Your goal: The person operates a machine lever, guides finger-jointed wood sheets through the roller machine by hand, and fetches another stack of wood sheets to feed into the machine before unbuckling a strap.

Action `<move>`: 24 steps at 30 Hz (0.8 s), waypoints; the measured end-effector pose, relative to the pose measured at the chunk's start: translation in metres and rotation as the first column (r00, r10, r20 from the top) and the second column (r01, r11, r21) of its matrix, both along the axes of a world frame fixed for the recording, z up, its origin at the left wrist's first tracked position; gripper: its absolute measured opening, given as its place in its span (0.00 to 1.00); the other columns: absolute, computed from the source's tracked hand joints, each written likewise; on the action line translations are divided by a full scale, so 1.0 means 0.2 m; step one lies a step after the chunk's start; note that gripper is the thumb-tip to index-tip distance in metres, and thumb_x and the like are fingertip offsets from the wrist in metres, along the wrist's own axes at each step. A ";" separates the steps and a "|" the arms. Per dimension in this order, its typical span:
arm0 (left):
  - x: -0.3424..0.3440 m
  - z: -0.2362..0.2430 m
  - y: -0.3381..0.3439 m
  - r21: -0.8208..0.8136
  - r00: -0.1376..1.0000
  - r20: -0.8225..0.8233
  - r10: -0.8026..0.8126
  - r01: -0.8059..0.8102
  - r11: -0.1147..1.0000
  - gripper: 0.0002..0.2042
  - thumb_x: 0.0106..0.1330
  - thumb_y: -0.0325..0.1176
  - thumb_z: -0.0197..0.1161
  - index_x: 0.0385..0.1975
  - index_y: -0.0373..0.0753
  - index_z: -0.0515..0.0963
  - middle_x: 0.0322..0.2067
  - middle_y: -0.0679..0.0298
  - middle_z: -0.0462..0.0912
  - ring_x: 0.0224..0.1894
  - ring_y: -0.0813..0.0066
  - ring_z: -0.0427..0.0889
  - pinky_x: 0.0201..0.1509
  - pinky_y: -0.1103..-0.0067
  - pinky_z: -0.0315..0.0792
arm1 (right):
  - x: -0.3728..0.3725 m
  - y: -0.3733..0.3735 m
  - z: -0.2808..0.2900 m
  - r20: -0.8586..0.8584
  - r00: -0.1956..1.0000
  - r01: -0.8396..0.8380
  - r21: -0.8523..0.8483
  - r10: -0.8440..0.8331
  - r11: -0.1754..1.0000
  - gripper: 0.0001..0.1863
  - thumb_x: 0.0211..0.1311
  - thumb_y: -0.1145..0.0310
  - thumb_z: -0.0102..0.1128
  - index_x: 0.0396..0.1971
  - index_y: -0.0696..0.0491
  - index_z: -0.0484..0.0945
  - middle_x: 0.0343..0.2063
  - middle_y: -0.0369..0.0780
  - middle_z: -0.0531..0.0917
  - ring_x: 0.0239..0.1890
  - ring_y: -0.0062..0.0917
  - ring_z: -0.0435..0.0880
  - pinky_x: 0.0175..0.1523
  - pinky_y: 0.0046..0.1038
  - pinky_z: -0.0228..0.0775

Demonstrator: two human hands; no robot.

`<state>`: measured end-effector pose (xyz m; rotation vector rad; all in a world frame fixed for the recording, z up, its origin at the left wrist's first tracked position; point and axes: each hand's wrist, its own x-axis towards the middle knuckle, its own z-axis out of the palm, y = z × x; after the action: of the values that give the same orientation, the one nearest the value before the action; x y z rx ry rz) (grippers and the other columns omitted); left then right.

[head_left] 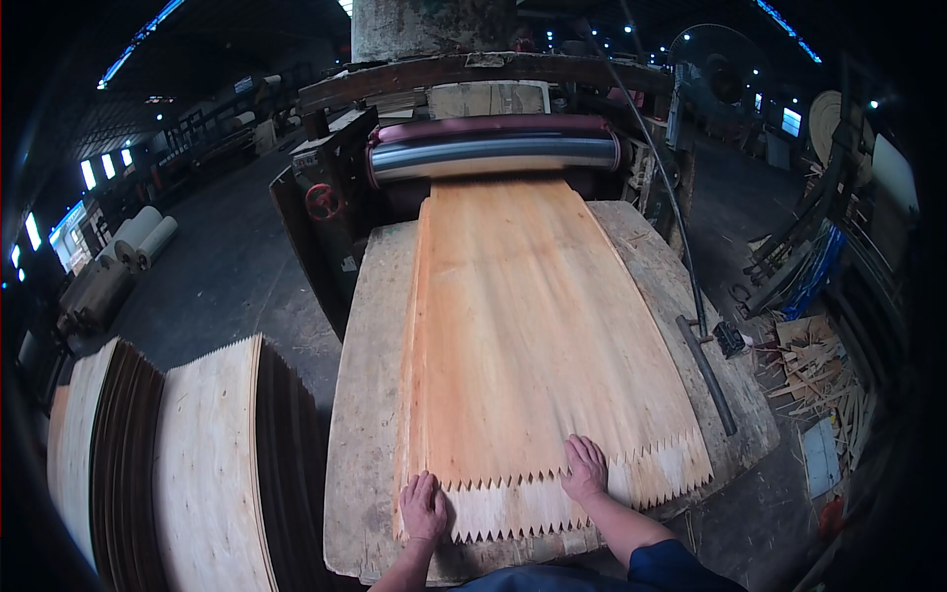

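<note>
A wood veneer sheet (533,335) with a saw-toothed near edge lies on top of other veneer on the worn table (370,395). Its far end reaches under the metal roller (493,156) of a machine. Below its teeth shows the pale toothed edge of a lower veneer sheet (523,508). My left hand (424,508) rests on the near left corner, fingers laid forward on the wood. Further right, my right hand (585,470) presses flat on the top sheet near the toothed edge, fingers stretched out. Neither hand is gripping anything.
Stacks of toothed veneer (212,464) stand on the left. A red handwheel (322,201) is on the machine's left side. A dark T-shaped metal bar (706,380) lies along the table's right edge. Wood scraps (824,385) litter the floor at right.
</note>
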<state>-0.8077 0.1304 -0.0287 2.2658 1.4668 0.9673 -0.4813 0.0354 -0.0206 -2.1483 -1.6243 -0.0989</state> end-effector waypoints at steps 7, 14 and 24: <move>0.00 0.00 0.00 -0.019 1.000 -0.004 0.001 -0.001 1.000 0.20 0.60 0.33 0.59 0.53 0.39 0.75 0.57 0.57 0.75 0.61 0.54 0.69 0.67 0.61 0.57 | 0.00 0.00 0.00 -0.001 1.000 0.005 -0.013 -0.005 1.000 0.35 0.42 0.63 0.69 0.56 0.53 0.71 0.62 0.38 0.68 0.66 0.34 0.61 0.71 0.37 0.50; 0.00 -0.01 0.00 -0.005 1.000 -0.003 -0.002 0.002 1.000 0.20 0.60 0.33 0.59 0.53 0.39 0.75 0.57 0.57 0.75 0.61 0.55 0.69 0.66 0.61 0.57 | 0.00 0.00 -0.01 0.001 1.000 0.000 0.015 0.000 1.000 0.35 0.41 0.64 0.69 0.56 0.53 0.71 0.61 0.38 0.69 0.65 0.34 0.62 0.71 0.38 0.50; 0.00 0.00 0.00 0.008 1.000 -0.010 0.001 -0.001 1.000 0.20 0.59 0.33 0.59 0.53 0.39 0.75 0.56 0.57 0.76 0.61 0.54 0.70 0.66 0.61 0.58 | 0.00 0.00 0.00 -0.002 1.000 -0.011 0.034 0.011 0.999 0.35 0.41 0.64 0.69 0.55 0.53 0.71 0.61 0.39 0.69 0.65 0.35 0.62 0.70 0.38 0.51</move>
<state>-0.8073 0.1304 -0.0288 2.2789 1.4705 0.9655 -0.4813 0.0348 -0.0207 -2.1129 -1.6216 -0.1207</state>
